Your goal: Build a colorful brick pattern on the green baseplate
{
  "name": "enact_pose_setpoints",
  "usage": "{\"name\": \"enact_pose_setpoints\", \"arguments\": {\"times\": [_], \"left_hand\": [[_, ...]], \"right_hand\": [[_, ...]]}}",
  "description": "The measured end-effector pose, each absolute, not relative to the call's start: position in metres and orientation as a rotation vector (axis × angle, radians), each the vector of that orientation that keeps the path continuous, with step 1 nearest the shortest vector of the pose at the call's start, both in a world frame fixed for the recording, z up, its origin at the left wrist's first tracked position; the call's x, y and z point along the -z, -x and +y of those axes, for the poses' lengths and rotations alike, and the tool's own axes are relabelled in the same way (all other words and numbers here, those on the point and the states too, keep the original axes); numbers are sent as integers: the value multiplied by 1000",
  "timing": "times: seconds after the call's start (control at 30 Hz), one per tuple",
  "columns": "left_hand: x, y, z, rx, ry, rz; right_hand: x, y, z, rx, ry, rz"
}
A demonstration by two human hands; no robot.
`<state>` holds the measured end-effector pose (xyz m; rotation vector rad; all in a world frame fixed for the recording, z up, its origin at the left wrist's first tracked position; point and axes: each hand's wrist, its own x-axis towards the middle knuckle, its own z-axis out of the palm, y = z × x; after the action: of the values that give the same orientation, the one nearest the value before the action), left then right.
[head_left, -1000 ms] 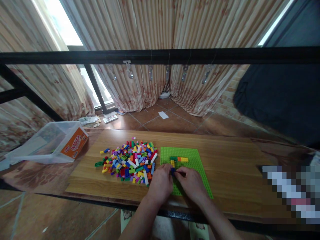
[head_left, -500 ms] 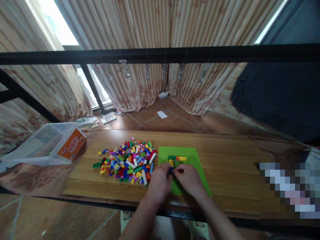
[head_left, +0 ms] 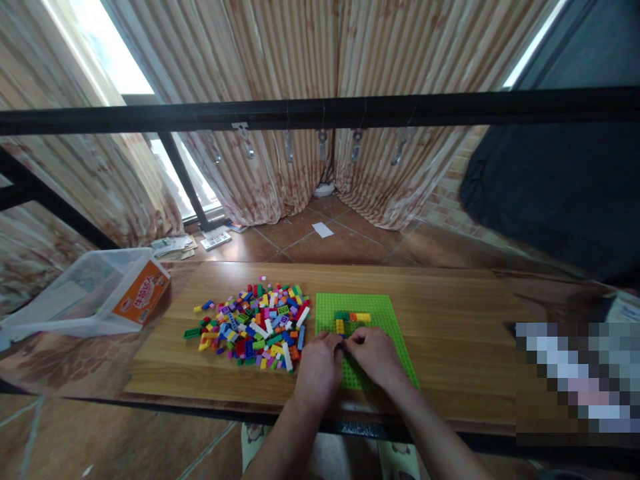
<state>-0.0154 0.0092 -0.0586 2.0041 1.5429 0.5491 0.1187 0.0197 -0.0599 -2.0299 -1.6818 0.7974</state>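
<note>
Left hand [head_left: 319,367] and right hand [head_left: 375,353] together gripped a mostly hidden blue brick [head_left: 342,342] near a yellow brick [head_left: 340,326] on the green baseplate [head_left: 381,305] on the counter [head_left: 455,327]. Seating it seemed the current step; next likely called for aligning and pressing down.

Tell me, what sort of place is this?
Probably a room in a home, judging by the long striped curtains, tiled floor and heap of toy building bricks.
</note>
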Motion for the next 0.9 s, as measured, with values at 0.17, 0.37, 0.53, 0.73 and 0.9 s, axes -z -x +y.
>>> {"name": "enact_pose_setpoints", "arguments": {"times": [0.17,0.37,0.53,0.73,0.9], "left_hand": [[60,14,11,-521,-2000,1581],[59,13,12,-497,-1994,1585],[57,12,14,-452,-1972,1616],[52,13,16,-450,-1984,1617],[47,16,16,-519,-2018,1541]], "right_hand": [[61,-121,22,-850,2016,-1688],[64,-123,27,-862,2014,-1727],[66,-125,32,-866,2021,-1759],[64,-121,29,-829,2020,-1739],[60,-119,20,-799,1959,-1717]]}}
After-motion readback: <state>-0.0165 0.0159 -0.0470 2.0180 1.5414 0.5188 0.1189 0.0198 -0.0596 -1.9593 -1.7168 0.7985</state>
